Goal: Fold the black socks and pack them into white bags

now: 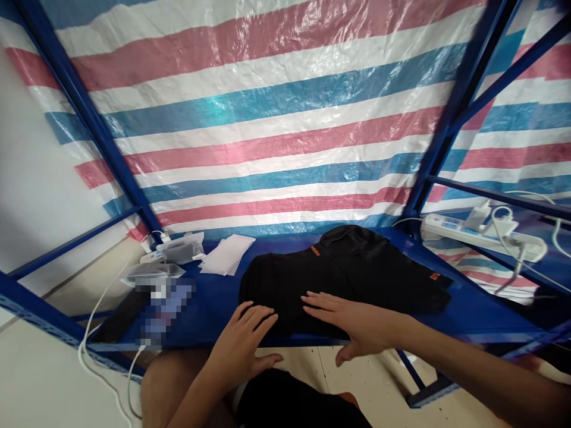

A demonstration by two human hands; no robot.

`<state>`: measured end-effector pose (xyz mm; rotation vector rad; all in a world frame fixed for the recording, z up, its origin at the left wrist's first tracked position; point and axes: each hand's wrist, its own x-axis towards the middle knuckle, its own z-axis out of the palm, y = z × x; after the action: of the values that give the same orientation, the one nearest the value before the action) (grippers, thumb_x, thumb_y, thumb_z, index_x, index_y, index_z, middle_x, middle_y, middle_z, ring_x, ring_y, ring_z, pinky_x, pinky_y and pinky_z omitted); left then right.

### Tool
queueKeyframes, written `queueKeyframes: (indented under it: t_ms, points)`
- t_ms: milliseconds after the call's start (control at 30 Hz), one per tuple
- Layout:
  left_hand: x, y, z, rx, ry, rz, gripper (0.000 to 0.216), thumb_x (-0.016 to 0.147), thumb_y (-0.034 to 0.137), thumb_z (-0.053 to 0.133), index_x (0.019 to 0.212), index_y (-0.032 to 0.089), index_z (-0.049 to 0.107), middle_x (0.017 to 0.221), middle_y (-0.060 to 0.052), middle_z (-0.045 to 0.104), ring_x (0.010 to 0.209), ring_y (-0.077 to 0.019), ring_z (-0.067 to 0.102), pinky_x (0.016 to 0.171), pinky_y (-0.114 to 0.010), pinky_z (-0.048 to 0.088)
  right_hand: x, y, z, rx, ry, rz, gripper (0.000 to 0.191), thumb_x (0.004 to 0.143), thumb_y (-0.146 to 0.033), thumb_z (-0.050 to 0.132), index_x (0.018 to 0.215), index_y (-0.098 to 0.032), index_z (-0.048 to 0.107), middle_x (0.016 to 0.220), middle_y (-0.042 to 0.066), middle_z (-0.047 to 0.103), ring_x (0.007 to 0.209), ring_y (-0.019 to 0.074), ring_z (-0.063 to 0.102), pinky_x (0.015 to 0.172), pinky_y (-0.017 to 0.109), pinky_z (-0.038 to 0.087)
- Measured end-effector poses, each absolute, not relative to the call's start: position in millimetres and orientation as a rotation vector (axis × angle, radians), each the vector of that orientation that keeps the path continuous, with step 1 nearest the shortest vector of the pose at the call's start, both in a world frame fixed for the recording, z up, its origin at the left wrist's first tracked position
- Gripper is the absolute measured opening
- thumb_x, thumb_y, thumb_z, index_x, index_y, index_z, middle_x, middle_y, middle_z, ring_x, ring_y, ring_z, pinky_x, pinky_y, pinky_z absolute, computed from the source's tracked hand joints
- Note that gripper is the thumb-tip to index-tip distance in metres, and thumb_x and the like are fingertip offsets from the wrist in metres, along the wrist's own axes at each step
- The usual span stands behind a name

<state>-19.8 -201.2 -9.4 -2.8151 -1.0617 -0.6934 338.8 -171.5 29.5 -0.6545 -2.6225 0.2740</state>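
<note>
A black garment with small orange lettering (289,270) lies partly bunched on the blue shelf (209,297). Over its near left edge is my left hand (243,339), its fingers apart and its thumb pointing right. My right hand (352,324) is spread flat over the front of the same cloth, fingers pointing left and thumb below the shelf edge. Neither hand grips anything. Whether the fingertips press on the fabric or hover just above it, I cannot tell.
White paper sheets (227,254) and clear plastic packages (182,249) lie at the shelf's left, near a blurred-out phone-like item (165,315) with a white cable. A white power strip (486,235) with plugs sits at right. Blue posts (450,113) frame a striped tarp (276,137).
</note>
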Motion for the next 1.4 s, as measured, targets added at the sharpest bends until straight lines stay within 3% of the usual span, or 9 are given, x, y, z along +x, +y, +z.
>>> queueKeyframes:
  t_ms: [133, 333, 500, 733, 933, 1133, 1267, 1333, 1400]
  points:
    - [-18, -222, -10, -2.838, -1.166, -0.741, 0.054, 0.098, 0.010, 0.055, 0.144, 0.036, 0.065, 0.132, -0.006, 0.076, 0.118, -0.0270, 0.073, 0.099, -0.046, 0.061, 356, -191, 36, -0.744, -2.649, 0.420, 0.078, 0.091, -0.013, 0.077, 0.154, -0.053, 0.057, 0.149, -0.001, 0.068, 0.136, 0.0267, 0.068, 0.105, 0.033, 0.066]
    - [-23, -191, 29, -2.815, -1.461, -1.146, 0.026, 0.106, 0.031, 0.058, 0.126, 0.035, 0.073, 0.112, -0.002, 0.080, 0.098, -0.0241, 0.077, 0.083, -0.034, 0.063, 369, -154, 98, -0.881, -2.574, 0.632, 0.020, 0.101, -0.031, 0.068, 0.115, -0.032, 0.082, 0.106, 0.006, 0.081, 0.095, 0.0237, 0.078, 0.084, 0.035, 0.061]
    - [-30, -109, 49, -2.691, -1.508, -1.197, 0.024, 0.104, 0.043, 0.059, 0.101, 0.028, 0.078, 0.096, -0.004, 0.079, 0.087, -0.0256, 0.075, 0.076, -0.034, 0.059, 365, -64, 124, -0.903, -2.594, 0.630, 0.022, 0.097, -0.030, 0.066, 0.112, -0.025, 0.081, 0.105, 0.004, 0.081, 0.092, 0.0235, 0.076, 0.081, 0.032, 0.056]
    - [-39, -34, 19, -2.713, -1.802, -0.755, 0.023, 0.095, 0.041, 0.065, 0.081, 0.025, 0.075, 0.085, -0.006, 0.078, 0.081, -0.0276, 0.074, 0.065, -0.033, 0.052, 340, 38, 53, -1.052, -2.693, 0.471, 0.017, 0.088, -0.013, 0.069, 0.098, -0.020, 0.081, 0.093, 0.004, 0.080, 0.086, 0.0231, 0.075, 0.080, 0.031, 0.054]
    - [-34, -53, 23, -2.600, -2.280, -0.597, 0.015, 0.091, 0.035, 0.071, 0.100, 0.023, 0.065, 0.103, -0.005, 0.077, 0.095, -0.0253, 0.072, 0.074, -0.032, 0.049, 308, 24, 13, -1.224, -2.476, -0.210, 0.027, 0.092, -0.012, 0.071, 0.117, -0.018, 0.075, 0.129, 0.016, 0.069, 0.123, 0.0332, 0.066, 0.104, 0.041, 0.053]
    - [-18, -134, 25, -2.944, -1.747, -0.672, 0.033, 0.107, 0.049, 0.053, 0.087, 0.024, 0.061, 0.083, -0.001, 0.070, 0.077, -0.0208, 0.066, 0.070, -0.032, 0.046, 267, 5, -3, -1.251, -2.479, -0.006, 0.022, 0.103, -0.022, 0.060, 0.114, -0.016, 0.079, 0.135, 0.019, 0.070, 0.125, 0.0331, 0.068, 0.112, 0.044, 0.053]
    - [-23, -197, 4, -2.841, -1.319, -0.868, 0.034, 0.105, 0.056, 0.058, 0.114, 0.023, 0.065, 0.119, -0.011, 0.072, 0.107, -0.0266, 0.070, 0.090, -0.039, 0.057, 246, -8, -18, -1.008, -2.565, 0.224, 0.045, 0.107, -0.039, 0.059, 0.143, -0.013, 0.069, 0.162, 0.021, 0.053, 0.151, 0.0371, 0.050, 0.128, 0.054, 0.038]
    - [-28, -218, -10, -2.748, -1.047, -0.917, 0.066, 0.091, 0.066, 0.075, 0.135, 0.021, 0.059, 0.139, -0.018, 0.067, 0.128, -0.0345, 0.065, 0.105, -0.048, 0.057, 237, -18, -25, -0.884, -2.598, 0.293, 0.051, 0.109, -0.042, 0.056, 0.151, -0.014, 0.063, 0.166, 0.020, 0.049, 0.158, 0.0364, 0.042, 0.132, 0.059, 0.029]
    - [-26, -231, -20, -2.713, -0.864, -0.822, 0.076, 0.088, 0.056, 0.083, 0.147, 0.020, 0.054, 0.148, -0.018, 0.063, 0.141, -0.0367, 0.058, 0.115, -0.052, 0.054, 229, -28, -29, -0.776, -2.595, 0.338, 0.051, 0.110, -0.042, 0.053, 0.153, -0.016, 0.061, 0.167, 0.018, 0.049, 0.160, 0.0338, 0.040, 0.134, 0.059, 0.024]
